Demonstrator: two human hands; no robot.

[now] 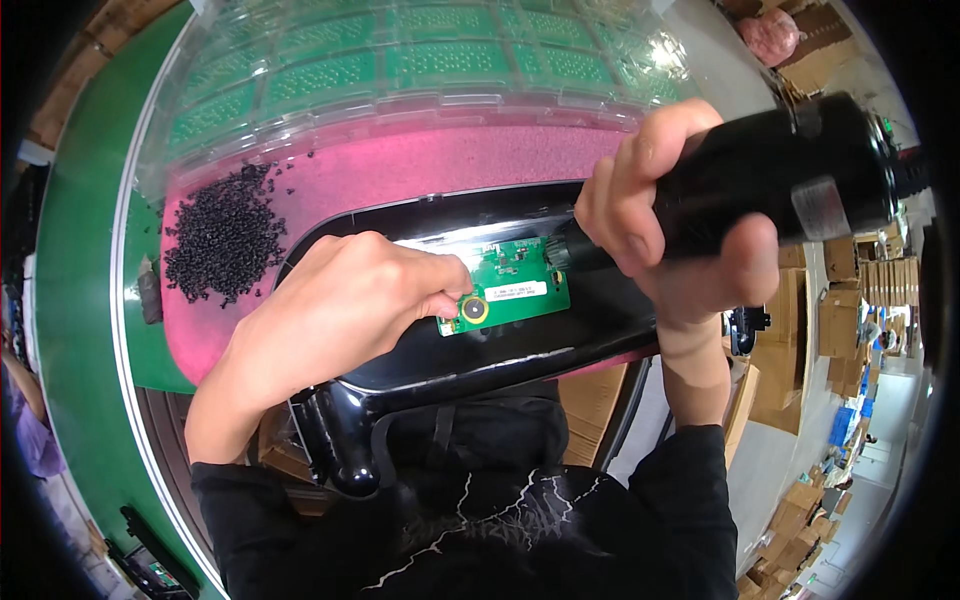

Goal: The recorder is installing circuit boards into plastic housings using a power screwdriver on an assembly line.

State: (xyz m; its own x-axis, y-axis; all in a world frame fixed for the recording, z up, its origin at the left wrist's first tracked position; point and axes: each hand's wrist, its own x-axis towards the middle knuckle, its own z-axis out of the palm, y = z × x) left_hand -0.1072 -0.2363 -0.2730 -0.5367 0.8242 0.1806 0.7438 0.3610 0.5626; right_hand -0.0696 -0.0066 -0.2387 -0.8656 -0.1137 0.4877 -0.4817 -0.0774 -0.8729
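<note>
A green circuit board (505,278) with a white label and a round gold-ringed part lies in a glossy black plastic housing (420,365). My left hand (350,285) is closed, its pinched thumb and fingertips at the board's left end; whatever is between them is hidden. Wrapped round a thick black electric screwdriver (775,170) is my right hand (650,215). The screwdriver lies nearly level, its nose pointing left at the board's right end. Whether its tip touches a screw there cannot be made out.
On the pink mat (400,165), a heap of small black screws (225,235) lies to the left. Clear plastic trays (400,65) of green boards stand at the back. The housing's black arm (345,450) juts toward me over the table edge. Cardboard boxes (785,370) stand on the right.
</note>
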